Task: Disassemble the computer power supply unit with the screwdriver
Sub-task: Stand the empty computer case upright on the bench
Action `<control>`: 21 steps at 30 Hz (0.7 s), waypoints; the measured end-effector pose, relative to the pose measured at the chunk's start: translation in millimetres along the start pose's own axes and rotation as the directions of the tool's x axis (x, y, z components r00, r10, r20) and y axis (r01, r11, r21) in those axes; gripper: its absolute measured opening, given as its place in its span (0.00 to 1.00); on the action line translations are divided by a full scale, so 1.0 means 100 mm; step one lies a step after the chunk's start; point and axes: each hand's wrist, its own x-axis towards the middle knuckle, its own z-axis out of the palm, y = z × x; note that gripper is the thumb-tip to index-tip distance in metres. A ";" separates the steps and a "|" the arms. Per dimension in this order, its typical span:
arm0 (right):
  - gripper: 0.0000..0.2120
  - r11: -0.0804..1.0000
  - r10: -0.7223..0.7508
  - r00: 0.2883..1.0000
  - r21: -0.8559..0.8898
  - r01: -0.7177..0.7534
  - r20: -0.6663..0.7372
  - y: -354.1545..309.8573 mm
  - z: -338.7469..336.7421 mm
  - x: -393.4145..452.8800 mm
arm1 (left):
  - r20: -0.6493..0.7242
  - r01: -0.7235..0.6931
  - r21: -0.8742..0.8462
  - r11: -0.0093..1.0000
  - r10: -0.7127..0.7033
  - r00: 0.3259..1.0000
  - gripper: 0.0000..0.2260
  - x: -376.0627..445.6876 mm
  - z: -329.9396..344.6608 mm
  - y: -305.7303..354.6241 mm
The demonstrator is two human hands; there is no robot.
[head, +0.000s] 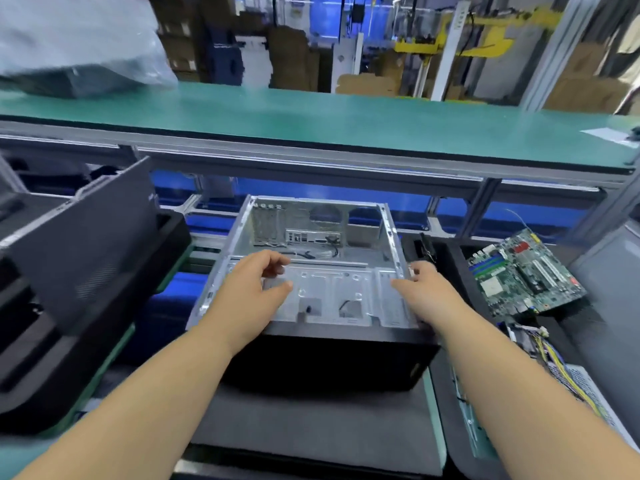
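A person reaches both bare arms over an opened computer case lying on its side on a dark mat at a factory tabletop. The left hand hovers over the near metal tray of the case, its fingers loosely curled and spread, thumb held apart below them, pinching nothing. The right hand sits at the case's right edge, thumb on the inside of the rim; its fingers fall on the outer side of that wall, and whether they clasp it or merely rest there cannot be told. The case's silver interior looks stripped, with a port plate and a few loose wires at the back wall. A power supply unit cannot be made out inside the case, and no screwdriver shows in either hand. To the right, a green circuit board lies tilted on a dark tray, with a bundle of yellow and black cables nearer the camera. A black side panel leans at the left. Beyond, a green conveyor belt carries a plastic-wrapped bundle at the far left
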 end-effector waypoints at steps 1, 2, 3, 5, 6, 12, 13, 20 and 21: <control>0.31 0.999 0.044 0.999 -0.004 -0.044 0.002 -0.04 0.00 0.06 | -0.022 0.011 0.026 1.000 -0.010 1.000 0.13 0.07 -0.09 -0.08; 0.31 0.995 0.097 0.995 0.008 -0.097 0.005 -0.08 -0.01 0.11 | -0.056 0.035 0.048 0.998 -0.032 0.998 0.16 0.15 -0.18 -0.17; 0.32 0.988 0.151 0.989 0.026 -0.151 0.011 -0.11 -0.01 0.17 | -0.090 0.070 0.060 0.996 -0.065 0.994 0.18 0.23 -0.27 -0.26; 0.32 0.972 0.229 0.973 0.048 -0.230 0.016 -0.16 0.00 0.26 | -0.116 0.146 0.041 0.988 -0.140 0.983 0.24 0.41 -0.44 -0.42; 0.32 0.966 0.253 0.967 0.044 -0.253 0.012 -0.19 0.01 0.30 | -0.105 0.181 0.016 0.983 -0.178 0.978 0.26 0.49 -0.50 -0.49; 0.33 0.932 0.361 0.932 0.026 -0.361 -0.001 -0.32 0.16 0.42 | 0.053 0.330 -0.044 0.943 -0.327 0.943 0.33 0.92 -0.58 -0.79; 0.34 0.927 0.374 0.928 0.028 -0.374 0.001 -0.33 0.18 0.43 | 0.081 0.360 -0.045 0.932 -0.356 0.931 0.34 0.97 -0.57 -0.81; 0.32 0.883 0.466 0.884 0.050 -0.467 0.034 -0.36 0.20 0.61 | 0.212 0.573 0.103 0.813 -0.580 0.786 0.36 1.21 -0.48 -0.90; 0.30 0.877 0.475 0.879 0.064 -0.477 0.036 -0.38 0.20 0.63 | 0.202 0.583 0.130 0.802 -0.597 0.776 0.36 1.24 -0.47 -0.89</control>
